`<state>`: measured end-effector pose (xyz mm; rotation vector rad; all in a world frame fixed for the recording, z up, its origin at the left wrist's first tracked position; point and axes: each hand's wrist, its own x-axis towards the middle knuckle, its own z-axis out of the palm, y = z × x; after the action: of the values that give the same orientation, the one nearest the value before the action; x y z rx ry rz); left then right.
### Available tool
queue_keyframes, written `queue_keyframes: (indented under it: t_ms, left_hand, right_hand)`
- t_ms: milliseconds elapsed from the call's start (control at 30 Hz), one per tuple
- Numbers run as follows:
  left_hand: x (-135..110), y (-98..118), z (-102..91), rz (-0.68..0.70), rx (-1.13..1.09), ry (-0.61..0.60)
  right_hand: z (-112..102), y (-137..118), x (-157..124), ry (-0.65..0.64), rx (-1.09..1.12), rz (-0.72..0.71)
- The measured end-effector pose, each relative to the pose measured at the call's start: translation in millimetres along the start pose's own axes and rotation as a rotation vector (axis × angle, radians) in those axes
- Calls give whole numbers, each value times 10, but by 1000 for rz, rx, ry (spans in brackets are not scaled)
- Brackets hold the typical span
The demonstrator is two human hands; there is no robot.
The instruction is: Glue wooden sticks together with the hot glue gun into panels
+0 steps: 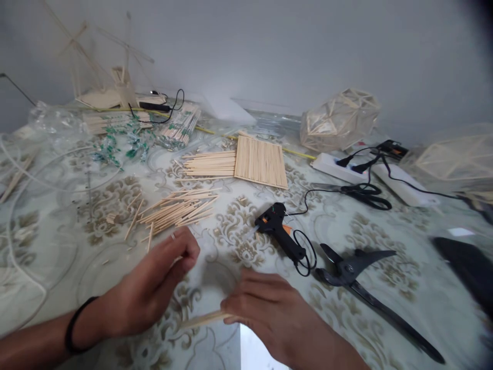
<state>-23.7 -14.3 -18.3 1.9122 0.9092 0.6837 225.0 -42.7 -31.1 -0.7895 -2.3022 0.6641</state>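
Note:
My right hand [265,308] pinches a few short wooden sticks [205,319] near their right end, low over the tablecloth. To its left, my left hand [154,282] is closed, with thumb and fingers pressed together; whether anything is between them is hidden. Just beyond my left hand lies a loose pile of short wooden sticks [181,208]. Behind the pile, a flat panel of sticks [261,162] rests against a bundle of longer sticks [211,163]. A black glue gun [280,231] lies on its side beyond my right hand.
Dark cutters [350,270] and black scissors [358,191] lie at the right, near a white power strip [339,168] with plugged cables. A dark phone-like slab [466,272] is at the right edge. Stick models [341,121] and packaged sticks [180,126] stand along the wall.

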Motion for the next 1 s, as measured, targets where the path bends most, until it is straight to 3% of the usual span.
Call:
queue_keyframes:
  t_ms: [100, 167, 233, 333, 500, 667, 900, 1000]
  left_hand:
    - [21, -56, -22, -103, -21, 87]
    - [28, -84, -3, -140, -4, 69]
    - [30, -89, 23, -123, -7, 41]
    - [27, -48, 29, -38, -53, 20]
    - [15, 34, -19, 8, -50, -39]
    - [23, 9, 4, -84, -50, 5]
    - [65, -34, -4, -247, -303, 118]
    - [80, -36, -3, -261, -368, 90]
  right_hand:
    - [-35, -27, 1, 65, 75, 125]
    - [-78, -41, 15, 171, 104, 285]
    - [-117, -52, 33, 243, 119, 422]
    - [-130, -69, 54, 259, 131, 503]
    - [-84, -73, 59, 271, 129, 549]
    - [-104, -38, 51, 271, 105, 554]
    - [-107, -108, 46, 81, 146, 361]
    - [-220, 47, 31, 137, 65, 319]
